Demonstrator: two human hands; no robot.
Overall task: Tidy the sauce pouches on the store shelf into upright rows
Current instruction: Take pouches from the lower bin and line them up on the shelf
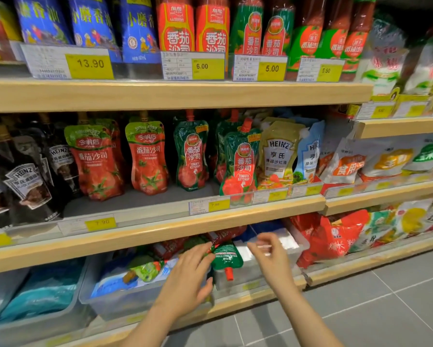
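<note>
On the middle shelf (160, 226) sauce pouches stand upright: two red tomato pouches (145, 159), green ketchup pouches (239, 161) and Heinz pouches (278, 154). Below, on the bottom shelf, a green ketchup pouch (226, 257) hangs upside down with its red cap pointing down. My left hand (189, 276) touches its left side, fingers curled against it. My right hand (270, 254) hovers just to its right, fingers spread, holding nothing. More pouches (145, 270) lie flat in a bin to the left.
Clear plastic bins (110, 299) line the bottom shelf. Dark Heinz pouches (27, 181) stand at the left of the middle shelf. Bottles of ketchup and oil fill the top shelf (160, 96). Bagged goods (335, 236) sit to the right. Grey floor tiles (385, 296) lie below.
</note>
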